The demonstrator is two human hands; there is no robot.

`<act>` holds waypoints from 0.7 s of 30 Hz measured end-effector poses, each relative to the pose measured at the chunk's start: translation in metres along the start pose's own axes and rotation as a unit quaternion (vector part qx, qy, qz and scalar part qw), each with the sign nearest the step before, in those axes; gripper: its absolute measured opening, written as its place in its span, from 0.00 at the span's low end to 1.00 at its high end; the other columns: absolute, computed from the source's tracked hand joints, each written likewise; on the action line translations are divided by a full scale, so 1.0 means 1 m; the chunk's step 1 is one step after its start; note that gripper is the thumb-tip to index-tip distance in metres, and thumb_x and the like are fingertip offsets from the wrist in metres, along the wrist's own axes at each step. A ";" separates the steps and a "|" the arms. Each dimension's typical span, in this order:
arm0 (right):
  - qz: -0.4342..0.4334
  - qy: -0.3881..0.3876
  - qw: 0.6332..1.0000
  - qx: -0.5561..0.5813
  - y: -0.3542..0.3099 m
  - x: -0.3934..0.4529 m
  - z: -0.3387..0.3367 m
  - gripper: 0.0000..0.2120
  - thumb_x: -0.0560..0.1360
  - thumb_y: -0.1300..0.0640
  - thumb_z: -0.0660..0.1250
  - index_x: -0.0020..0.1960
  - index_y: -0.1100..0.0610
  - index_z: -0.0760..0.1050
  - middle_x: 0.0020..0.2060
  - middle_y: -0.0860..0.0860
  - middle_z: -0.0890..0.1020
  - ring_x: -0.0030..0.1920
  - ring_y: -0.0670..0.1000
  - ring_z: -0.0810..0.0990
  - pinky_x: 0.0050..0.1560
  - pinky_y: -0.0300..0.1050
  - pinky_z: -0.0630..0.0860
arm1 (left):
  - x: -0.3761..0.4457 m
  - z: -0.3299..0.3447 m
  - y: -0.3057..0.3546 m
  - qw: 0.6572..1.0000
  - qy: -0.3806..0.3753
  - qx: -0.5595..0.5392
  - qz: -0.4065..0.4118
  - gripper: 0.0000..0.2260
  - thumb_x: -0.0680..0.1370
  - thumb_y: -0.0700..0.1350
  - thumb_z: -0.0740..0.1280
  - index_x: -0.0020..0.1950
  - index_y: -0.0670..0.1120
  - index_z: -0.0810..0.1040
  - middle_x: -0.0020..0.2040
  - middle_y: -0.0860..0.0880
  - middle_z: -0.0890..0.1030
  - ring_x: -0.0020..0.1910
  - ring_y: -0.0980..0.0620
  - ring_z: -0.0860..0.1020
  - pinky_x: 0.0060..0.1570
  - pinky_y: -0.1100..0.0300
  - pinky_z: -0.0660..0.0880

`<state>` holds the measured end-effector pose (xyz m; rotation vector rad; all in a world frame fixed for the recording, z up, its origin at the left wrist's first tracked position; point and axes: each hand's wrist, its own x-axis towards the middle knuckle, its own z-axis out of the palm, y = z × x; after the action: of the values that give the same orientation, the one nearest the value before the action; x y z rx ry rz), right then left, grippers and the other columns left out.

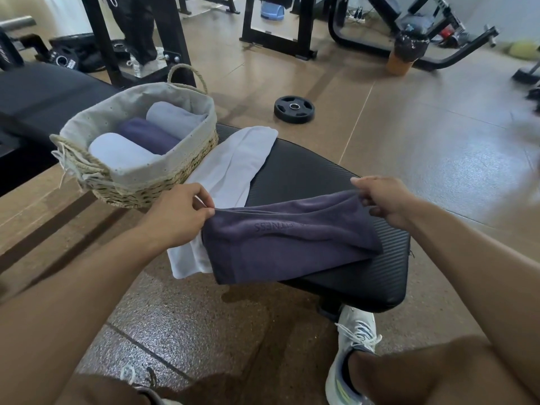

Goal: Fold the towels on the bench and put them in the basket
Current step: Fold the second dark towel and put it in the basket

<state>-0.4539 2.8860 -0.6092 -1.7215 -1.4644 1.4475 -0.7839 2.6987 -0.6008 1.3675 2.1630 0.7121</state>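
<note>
Your left hand [178, 213] and right hand [380, 200] each pinch a top corner of the purple towel [289, 249], stretched between grips over the desk [365, 276], squaring the fold; basket [140, 182] just beyond left grip.

Basket [152, 182] mouth open above, three rolled towels [149, 135] filling it; white towel [230, 168] alongside on bench [365, 276].

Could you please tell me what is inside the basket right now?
Inside the basket lie three rolled towels side by side: a light one nearest, a purple one in the middle, another light one farthest. Anything beneath them is hidden.
</note>
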 end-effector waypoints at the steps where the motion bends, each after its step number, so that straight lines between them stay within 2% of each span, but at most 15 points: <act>1: 0.017 -0.018 0.999 0.041 -0.003 0.000 0.000 0.10 0.81 0.52 0.68 0.41 0.52 0.73 0.31 0.48 0.74 0.28 0.45 0.65 0.21 0.35 0.59 | 0.000 0.000 0.000 1.000 -0.001 -0.001 -0.001 0.07 0.76 0.42 0.72 0.41 0.53 0.80 0.40 0.52 0.85 0.40 0.48 0.83 0.50 0.46 0.81; 2: 0.030 -0.032 0.997 0.068 -0.004 0.000 0.000 0.09 0.80 0.51 0.69 0.43 0.52 0.74 0.33 0.47 0.76 0.29 0.45 0.67 0.22 0.35 0.61 | 0.000 0.000 0.000 1.000 -0.001 -0.002 -0.002 0.07 0.76 0.42 0.72 0.41 0.53 0.80 0.40 0.52 0.85 0.40 0.48 0.83 0.50 0.46 0.81; 4: 0.040 -0.035 0.995 0.081 -0.004 0.000 0.000 0.05 0.78 0.54 0.71 0.50 0.52 0.76 0.39 0.48 0.80 0.33 0.45 0.73 0.32 0.38 0.70 | 0.000 0.000 0.000 1.000 0.000 -0.002 -0.003 0.07 0.76 0.42 0.72 0.41 0.53 0.80 0.39 0.52 0.85 0.40 0.48 0.83 0.51 0.46 0.81; 6: 0.031 -0.012 0.996 0.083 0.001 0.001 0.000 0.15 0.76 0.60 0.73 0.61 0.52 0.75 0.47 0.51 0.84 0.41 0.48 0.80 0.39 0.42 0.74 | 0.000 0.000 -0.001 1.000 0.001 -0.003 -0.004 0.07 0.76 0.42 0.72 0.41 0.52 0.80 0.39 0.52 0.84 0.40 0.48 0.83 0.51 0.46 0.81; 8: -0.001 0.016 0.999 0.044 0.003 -0.001 0.000 0.20 0.76 0.61 0.74 0.65 0.53 0.74 0.48 0.51 0.84 0.44 0.50 0.81 0.39 0.42 0.75 | -0.001 0.000 -0.001 1.000 0.002 -0.003 -0.007 0.07 0.76 0.42 0.72 0.41 0.52 0.80 0.39 0.52 0.84 0.40 0.48 0.83 0.50 0.46 0.81; 11: -0.119 0.051 0.981 -0.141 0.004 -0.001 -0.008 0.15 0.74 0.52 0.77 0.59 0.50 0.80 0.44 0.47 0.82 0.44 0.47 0.81 0.44 0.43 0.77 | -0.001 -0.001 0.000 1.000 0.003 0.003 -0.007 0.07 0.76 0.41 0.72 0.41 0.52 0.80 0.39 0.52 0.84 0.39 0.48 0.83 0.49 0.46 0.81; 13: -0.184 -0.005 0.943 -0.279 0.002 -0.004 -0.014 0.11 0.73 0.46 0.77 0.53 0.46 0.83 0.44 0.44 0.84 0.45 0.43 0.81 0.48 0.42 0.77 | 0.000 -0.001 0.000 1.000 0.002 0.004 -0.007 0.07 0.77 0.41 0.72 0.41 0.52 0.80 0.38 0.51 0.84 0.39 0.49 0.83 0.49 0.46 0.81; 16: -0.182 -0.081 0.888 -0.414 0.001 -0.006 -0.014 0.14 0.72 0.43 0.76 0.55 0.46 0.83 0.46 0.45 0.85 0.45 0.43 0.81 0.50 0.41 0.74 | 0.000 -0.001 0.001 1.000 0.001 0.010 -0.009 0.07 0.77 0.42 0.72 0.41 0.52 0.80 0.39 0.52 0.84 0.40 0.49 0.83 0.50 0.46 0.81; 19: -0.166 -0.079 0.873 -0.452 -0.001 -0.004 -0.013 0.16 0.70 0.42 0.78 0.52 0.49 0.82 0.45 0.48 0.84 0.46 0.49 0.82 0.49 0.45 0.76 | -0.001 0.000 0.002 1.000 0.002 0.007 -0.014 0.07 0.77 0.42 0.72 0.41 0.52 0.80 0.39 0.52 0.84 0.40 0.49 0.83 0.51 0.47 0.80; 21: -0.156 -0.078 0.868 -0.465 -0.003 -0.003 -0.012 0.15 0.70 0.43 0.78 0.49 0.51 0.81 0.42 0.49 0.84 0.44 0.48 0.80 0.44 0.42 0.74 | -0.001 0.000 0.002 1.000 0.002 0.007 -0.015 0.07 0.77 0.42 0.72 0.41 0.52 0.79 0.40 0.51 0.84 0.40 0.49 0.83 0.52 0.47 0.80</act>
<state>-0.4442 2.8878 -0.6010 -1.7043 -2.6703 0.7222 -0.7821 2.6988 -0.5996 1.3384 2.1904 0.6896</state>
